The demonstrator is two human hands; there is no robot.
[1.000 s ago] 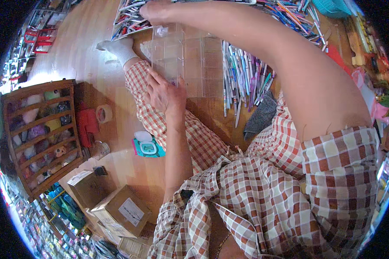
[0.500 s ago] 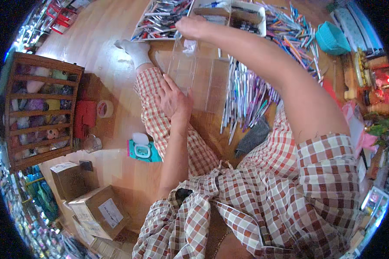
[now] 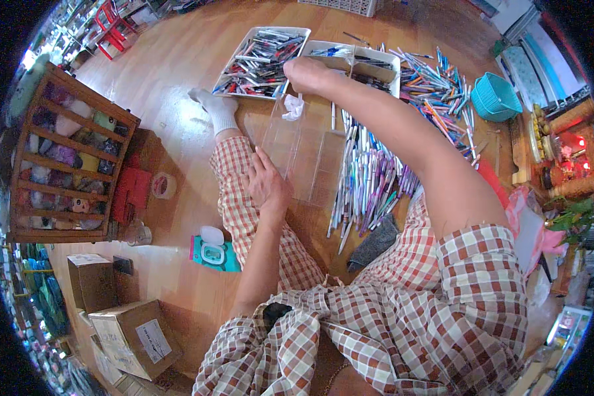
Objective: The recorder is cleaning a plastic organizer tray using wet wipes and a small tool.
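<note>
Beside left hand: teal wipes pack, white lid.

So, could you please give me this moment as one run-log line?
left hand: on clear organizer | right hand: reaching to box by pen tray | loose pens: right of organizer

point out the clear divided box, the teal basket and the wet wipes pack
clear divided box [image 3: 308,162]: head view, on its middle compartments
teal basket [image 3: 496,98]: head view, on its side wall
wet wipes pack [image 3: 216,253]: head view, on its teal top beside the white lid
</note>
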